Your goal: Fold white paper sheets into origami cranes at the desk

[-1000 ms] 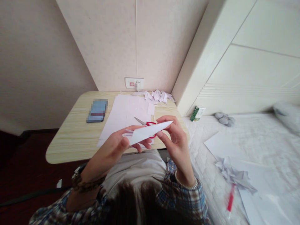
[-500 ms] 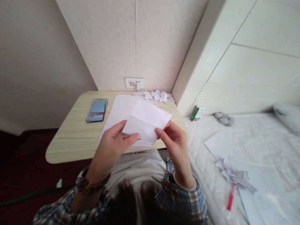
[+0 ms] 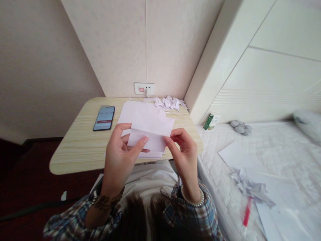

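A creased sheet of white paper [image 3: 150, 139] is held up between both hands, a fold line running across it. My left hand [image 3: 124, 145] grips its left side, thumb on the front and fingers behind. At the right edge, my right hand [image 3: 183, 145] pinches the sheet between thumb and fingers. Below and behind it lies a stack of white paper [image 3: 135, 108] on the small wooden-topped table [image 3: 75, 147]. Part of the stack is hidden by the held sheet.
A phone [image 3: 104, 118] lies on the table's left. Several folded paper pieces [image 3: 170, 102] sit at the back right, near a wall socket [image 3: 144, 88]. On the bed [image 3: 218, 160] are a small green-and-white carton [image 3: 211, 121], grey rounded objects [image 3: 240, 128], crumpled papers [image 3: 250, 187] and a red pen [image 3: 247, 214].
The held paper has turned to lie more level and shifted slightly left. My right hand has moved a little left with it, and my left wrist has turned more upright.
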### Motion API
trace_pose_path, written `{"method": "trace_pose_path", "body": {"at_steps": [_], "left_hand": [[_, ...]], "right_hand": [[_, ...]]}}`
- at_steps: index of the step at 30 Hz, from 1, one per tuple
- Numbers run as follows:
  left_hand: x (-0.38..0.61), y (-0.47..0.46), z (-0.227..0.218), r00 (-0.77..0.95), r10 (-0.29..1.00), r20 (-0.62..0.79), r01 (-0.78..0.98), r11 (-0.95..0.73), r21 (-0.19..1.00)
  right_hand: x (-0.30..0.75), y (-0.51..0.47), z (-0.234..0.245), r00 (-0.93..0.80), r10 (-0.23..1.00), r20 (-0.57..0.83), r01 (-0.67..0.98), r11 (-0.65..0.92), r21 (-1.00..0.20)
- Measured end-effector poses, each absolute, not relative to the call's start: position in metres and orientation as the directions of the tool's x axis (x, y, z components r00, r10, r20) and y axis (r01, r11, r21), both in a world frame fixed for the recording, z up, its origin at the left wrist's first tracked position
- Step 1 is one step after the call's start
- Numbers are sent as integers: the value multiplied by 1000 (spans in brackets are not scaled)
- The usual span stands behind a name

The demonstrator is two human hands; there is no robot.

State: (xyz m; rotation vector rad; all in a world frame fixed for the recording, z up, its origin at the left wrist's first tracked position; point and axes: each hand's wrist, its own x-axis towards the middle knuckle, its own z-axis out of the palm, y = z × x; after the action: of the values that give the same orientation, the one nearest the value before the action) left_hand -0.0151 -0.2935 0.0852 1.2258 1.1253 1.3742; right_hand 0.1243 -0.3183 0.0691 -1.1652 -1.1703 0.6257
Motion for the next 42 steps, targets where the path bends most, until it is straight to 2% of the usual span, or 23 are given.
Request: {"method": "trace_pose_path", "body": {"at_steps": [7,11,17,20,22,27,33,37,42], "left_hand": [[-13,-298,82,-35,977,212,33,-211,977],[-9,-303,76,-55,943,328,137,-318,938],[-5,-308,70,-20,794,607,314,-572,758],[-8,-307,71,60,732,679,438,-631,641],[-10,-305,72,57,739,672,459,-616,639],[-12,-303,79,-64,792,607,429,-527,733],[-6,-305,88,-131,906,403,218,-370,903],[-4,-304,87,-150,939,311,45,-308,950],[-8,-302,80,-93,955,280,74,-274,959]], "right_hand": [[116,-319,70,401,849,344,250,260,-933],[113,-319,71,437,847,303,226,223,-948],[110,-319,71,485,831,274,187,208,-960],[110,-319,70,483,821,304,187,242,-952],[112,-320,70,470,814,342,199,280,-939],[114,-321,70,408,762,503,291,414,-863],[114,-324,72,373,637,675,441,518,-733],[113,-325,72,366,594,716,532,498,-685],[112,-322,72,349,659,667,527,450,-721]]}}
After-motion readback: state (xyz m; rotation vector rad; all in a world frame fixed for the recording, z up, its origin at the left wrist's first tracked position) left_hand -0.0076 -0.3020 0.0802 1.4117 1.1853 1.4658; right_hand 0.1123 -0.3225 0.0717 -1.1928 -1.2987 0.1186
